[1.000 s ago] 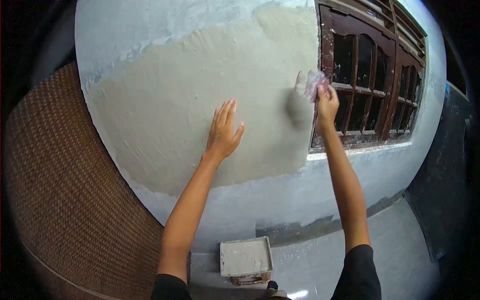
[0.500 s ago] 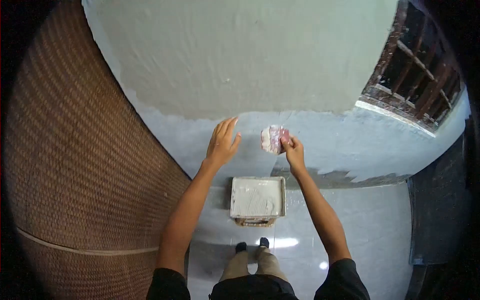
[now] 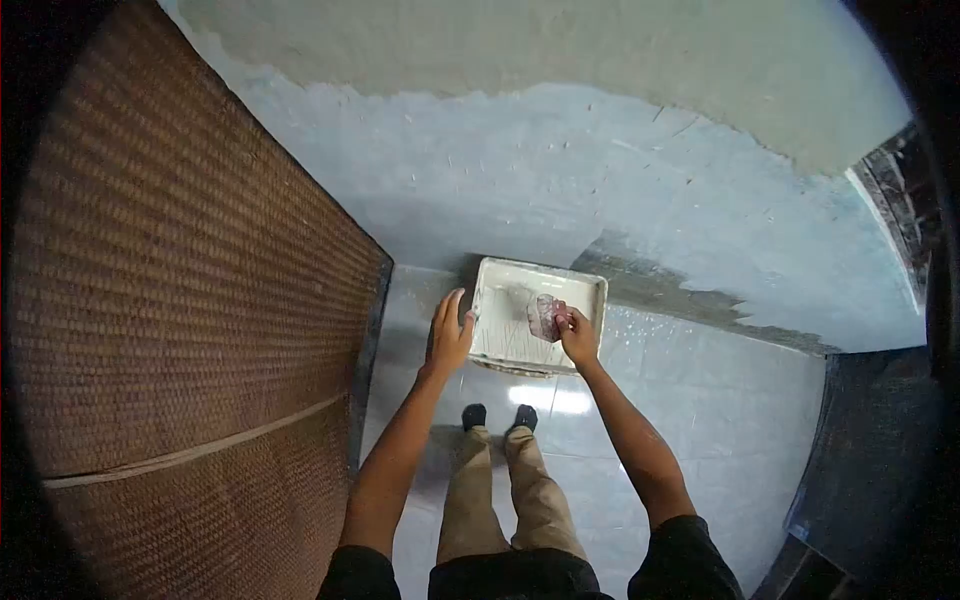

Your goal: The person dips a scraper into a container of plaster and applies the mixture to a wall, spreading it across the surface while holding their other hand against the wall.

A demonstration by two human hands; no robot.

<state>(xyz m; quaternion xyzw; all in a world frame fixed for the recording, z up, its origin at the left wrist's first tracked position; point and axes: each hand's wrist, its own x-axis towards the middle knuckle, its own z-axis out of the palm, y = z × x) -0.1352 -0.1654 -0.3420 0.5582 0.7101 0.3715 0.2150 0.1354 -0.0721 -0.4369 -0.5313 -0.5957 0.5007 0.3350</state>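
Observation:
My right hand grips a flat reddish scraper smeared with white paste. The scraper is over the tray, which holds a layer of white paste with streaks in it. Whether the blade touches the paste I cannot tell. My left hand is at the tray's left edge with its fingers apart and nothing held; contact with the rim is unclear.
Ahead rises a wall, grey-green coated above and pale blue below, with a darker patch low down. A woven mat partition stands left, a window grille right, a dark panel lower right. Glossy tiles cover the floor.
The view has tilted down toward the floor. My right hand has brought the scraper from in front of the wall to over the tray. My left hand has come down beside the tray.

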